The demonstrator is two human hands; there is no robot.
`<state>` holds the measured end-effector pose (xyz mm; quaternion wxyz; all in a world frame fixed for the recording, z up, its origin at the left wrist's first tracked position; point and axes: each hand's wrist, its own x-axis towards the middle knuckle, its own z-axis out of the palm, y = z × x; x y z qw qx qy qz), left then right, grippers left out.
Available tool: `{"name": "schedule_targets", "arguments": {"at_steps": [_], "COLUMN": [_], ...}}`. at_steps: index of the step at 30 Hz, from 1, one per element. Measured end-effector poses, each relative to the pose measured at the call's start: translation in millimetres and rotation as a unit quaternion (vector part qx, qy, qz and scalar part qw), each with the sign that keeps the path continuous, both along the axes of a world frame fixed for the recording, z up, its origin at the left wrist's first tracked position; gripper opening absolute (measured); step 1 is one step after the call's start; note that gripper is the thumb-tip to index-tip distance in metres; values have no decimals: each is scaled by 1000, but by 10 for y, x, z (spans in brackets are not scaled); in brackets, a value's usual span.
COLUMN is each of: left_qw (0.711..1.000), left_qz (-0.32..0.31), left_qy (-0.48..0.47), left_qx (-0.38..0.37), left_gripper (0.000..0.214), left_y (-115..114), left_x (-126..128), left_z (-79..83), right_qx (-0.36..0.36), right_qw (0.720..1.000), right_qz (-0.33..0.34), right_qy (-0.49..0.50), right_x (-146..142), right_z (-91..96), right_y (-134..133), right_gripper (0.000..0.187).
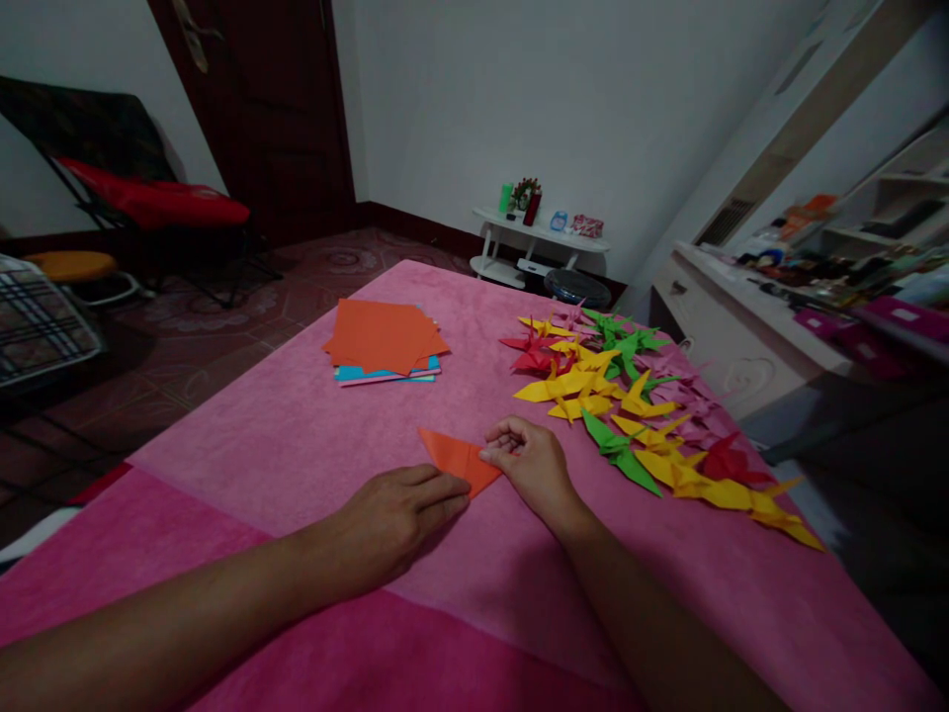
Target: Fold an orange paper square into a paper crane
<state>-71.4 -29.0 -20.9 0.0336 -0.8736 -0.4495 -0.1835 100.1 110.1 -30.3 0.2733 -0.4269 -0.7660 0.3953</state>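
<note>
An orange paper folded into a triangle (pixel 454 457) lies on the pink cloth (pixel 297 435). My left hand (pixel 389 519) rests flat on the cloth, fingers stretched out and pressing the triangle's near corner. My right hand (pixel 530 465) has its fingers curled and pinches the triangle's right edge.
A stack of orange and blue square sheets (pixel 384 344) lies further back on the cloth. Several folded paper cranes (pixel 630 415) in yellow, green, red and pink spread along the right side. A white dresser (pixel 741 336) stands to the right, a folding chair (pixel 140 198) at the left.
</note>
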Motion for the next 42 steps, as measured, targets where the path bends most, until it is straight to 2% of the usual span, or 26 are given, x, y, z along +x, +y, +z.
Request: {"name": "schedule_targets", "arguments": {"at_steps": [12, 19, 23, 27, 33, 37, 42], "left_qw": [1000, 999, 997, 989, 971, 971, 976], "left_qz": [-3, -8, 9, 27, 27, 27, 24], "left_qy": [2, 3, -38, -100, -198, -197, -173], "left_qx": [5, -36, -68, -106, -131, -132, -130], "left_gripper": [31, 38, 30, 27, 16, 14, 20], "left_y": [-1, -10, 30, 183, 426, 430, 417], "left_x": [-5, -17, 35, 72, 62, 67, 76], "left_z": [-3, 24, 99, 139, 14, -34, -14], "right_qx": [24, 46, 55, 56, 64, 40, -43], "right_qw": [1000, 999, 997, 996, 995, 996, 989], "right_qz": [-4, 8, 17, 26, 22, 48, 140], "right_qy": [3, -27, -43, -59, -72, -61, -30], "right_x": [-1, -5, -7, -12, -20, -5, 98], "right_z": [-75, -52, -23, 9, 28, 23, 108], "right_y": [-13, -1, 13, 21, 13, 86, 276], "right_gripper": [14, 14, 13, 11, 12, 10, 11]}}
